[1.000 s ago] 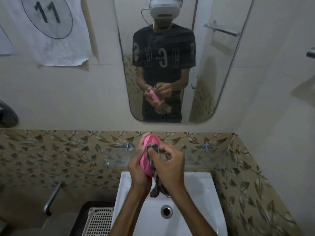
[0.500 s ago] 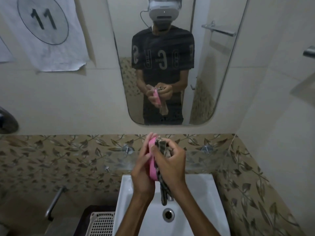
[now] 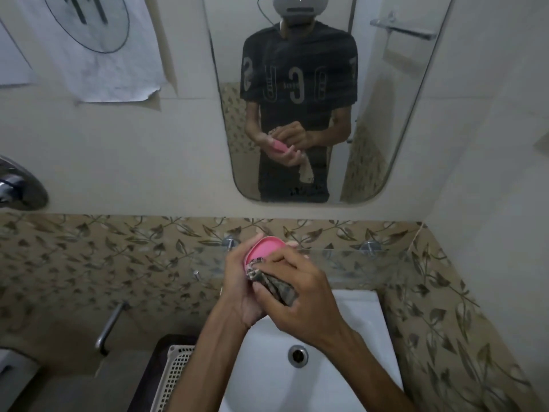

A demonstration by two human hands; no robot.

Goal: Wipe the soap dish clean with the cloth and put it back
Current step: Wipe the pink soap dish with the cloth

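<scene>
The pink soap dish (image 3: 264, 250) is up in the air over the white basin (image 3: 361, 322), cradled in the left hand (image 3: 237, 289), whose fingers curl round its far edge. The right hand (image 3: 300, 295) has a patterned cloth (image 3: 274, 282) bunched tight in its fingers, pressed against the dish's near rim. So I'd say the wiping is underway, not finished. Setting it back, probably on the glass shelf (image 3: 371, 260) behind, remains.
</scene>
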